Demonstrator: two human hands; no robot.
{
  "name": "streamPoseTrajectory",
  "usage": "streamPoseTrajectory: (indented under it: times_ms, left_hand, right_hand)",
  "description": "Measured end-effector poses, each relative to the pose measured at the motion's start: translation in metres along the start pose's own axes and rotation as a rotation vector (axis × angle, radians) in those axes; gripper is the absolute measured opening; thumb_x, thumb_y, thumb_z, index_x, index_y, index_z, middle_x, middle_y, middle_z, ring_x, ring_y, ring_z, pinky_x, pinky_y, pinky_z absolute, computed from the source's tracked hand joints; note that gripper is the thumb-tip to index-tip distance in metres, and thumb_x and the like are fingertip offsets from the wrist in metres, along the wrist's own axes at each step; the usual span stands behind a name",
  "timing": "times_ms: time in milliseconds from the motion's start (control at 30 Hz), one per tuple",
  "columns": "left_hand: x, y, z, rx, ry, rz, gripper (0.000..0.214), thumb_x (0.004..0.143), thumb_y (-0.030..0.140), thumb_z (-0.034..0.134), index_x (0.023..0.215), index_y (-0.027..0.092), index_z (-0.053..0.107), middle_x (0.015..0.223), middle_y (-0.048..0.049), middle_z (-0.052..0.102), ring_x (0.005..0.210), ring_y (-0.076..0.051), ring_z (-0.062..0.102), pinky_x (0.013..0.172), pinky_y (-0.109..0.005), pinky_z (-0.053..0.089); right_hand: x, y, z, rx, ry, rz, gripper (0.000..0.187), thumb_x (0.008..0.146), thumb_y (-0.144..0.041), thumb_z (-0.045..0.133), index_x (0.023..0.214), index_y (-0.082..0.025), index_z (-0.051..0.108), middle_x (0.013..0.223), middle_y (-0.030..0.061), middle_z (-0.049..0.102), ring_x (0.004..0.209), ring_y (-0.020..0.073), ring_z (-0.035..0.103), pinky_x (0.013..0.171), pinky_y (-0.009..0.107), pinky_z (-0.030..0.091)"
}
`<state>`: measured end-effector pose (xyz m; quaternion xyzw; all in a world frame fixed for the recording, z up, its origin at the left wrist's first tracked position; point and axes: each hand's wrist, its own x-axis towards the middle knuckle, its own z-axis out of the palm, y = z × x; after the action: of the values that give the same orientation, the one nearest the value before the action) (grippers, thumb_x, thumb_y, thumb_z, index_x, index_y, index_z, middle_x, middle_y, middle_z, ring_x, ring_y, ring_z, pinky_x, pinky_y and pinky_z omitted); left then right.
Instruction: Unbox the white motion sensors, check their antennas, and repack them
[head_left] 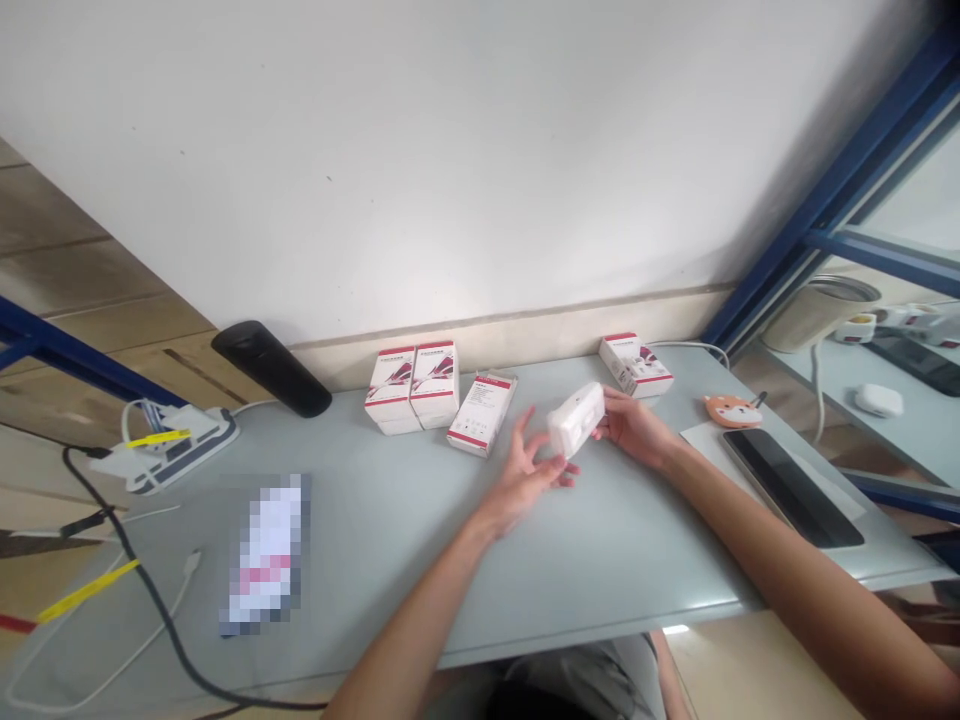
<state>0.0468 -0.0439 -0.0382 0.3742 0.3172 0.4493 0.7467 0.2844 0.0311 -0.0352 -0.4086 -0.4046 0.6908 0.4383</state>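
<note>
Above the middle of the grey table, a small white block-shaped package [576,420] is tilted in the air; its exact kind is unclear. My right hand [634,428] grips it from the right, some of its fingers hidden behind it. At the lower left end of the package is my left hand [521,478], its fingers spread apart; I cannot tell whether a fingertip touches. Just left of that hand lies a white and red carton [481,412], its far end seemingly open. Two similar cartons [412,388] stand side by side farther left, and another carton [636,363] rests behind my right hand.
A black cylinder [271,368] leans near the wall. At left are a power strip [184,448], cables [154,585] and a blurred-out packet [264,555]. A dark phone [791,487] and an orange animal-faced item [733,411] lie at right, beside a blue-framed glass panel [814,240].
</note>
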Motion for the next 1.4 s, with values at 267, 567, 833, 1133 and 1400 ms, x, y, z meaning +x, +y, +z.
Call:
streamPoseTrajectory:
  times_ms: [267,567,833,1133,1400]
  left_hand:
    - [-0.005,-0.009,0.004,0.024,0.111,0.037,0.079,0.09,0.062,0.078,0.15,0.021,0.046,0.112,-0.0125,0.077,0.062,-0.019,0.075,0.069,-0.037,0.059]
    - [-0.001,0.006,-0.015,-0.269,0.045,-0.168,0.062,0.1,0.067,0.054,0.124,0.01,0.063,0.084,-0.0138,0.077,0.061,-0.022,0.071,0.065,-0.034,0.05]
    - [-0.014,0.01,-0.008,-0.151,-0.126,-0.104,0.059,0.091,0.032,0.079,0.144,0.019,0.054,0.13,-0.02,0.075,0.089,-0.023,0.077,0.088,-0.037,0.049]
    - [-0.004,-0.007,-0.009,-0.072,0.061,-0.047,0.055,0.085,0.056,0.086,0.107,0.02,0.051,0.105,-0.0125,0.079,0.075,-0.019,0.076,0.076,-0.035,0.052]
    - [-0.007,-0.018,-0.001,-0.007,0.163,-0.023,0.067,0.08,0.059,0.089,0.116,0.019,0.049,0.094,-0.01,0.078,0.068,-0.019,0.073,0.068,-0.033,0.053]
  right_hand:
    - [-0.012,0.002,0.019,-0.238,-0.045,-0.084,0.038,0.091,-0.058,0.078,0.098,-0.022,0.069,0.08,0.0017,0.07,0.063,0.0169,0.066,0.062,0.031,0.056]
    - [-0.014,0.006,0.037,-0.4,0.154,-0.415,0.05,0.088,-0.072,0.074,0.087,-0.024,0.062,0.067,-0.0004,0.064,0.057,0.0166,0.056,0.059,0.033,0.046]
    - [0.003,0.013,0.013,-0.523,0.266,-0.392,0.053,0.09,-0.074,0.07,0.087,-0.022,0.066,0.066,-0.0021,0.058,0.063,0.0172,0.051,0.064,0.032,0.041]
    - [0.009,0.017,0.007,-0.669,0.088,-0.35,0.061,0.091,-0.08,0.062,0.099,-0.021,0.072,0.077,-0.0005,0.066,0.073,0.0189,0.057,0.07,0.033,0.046]
    - [0.008,0.016,0.011,-0.719,0.023,-0.399,0.051,0.092,-0.071,0.068,0.1,-0.021,0.072,0.092,0.0021,0.072,0.081,0.0189,0.058,0.078,0.034,0.048]
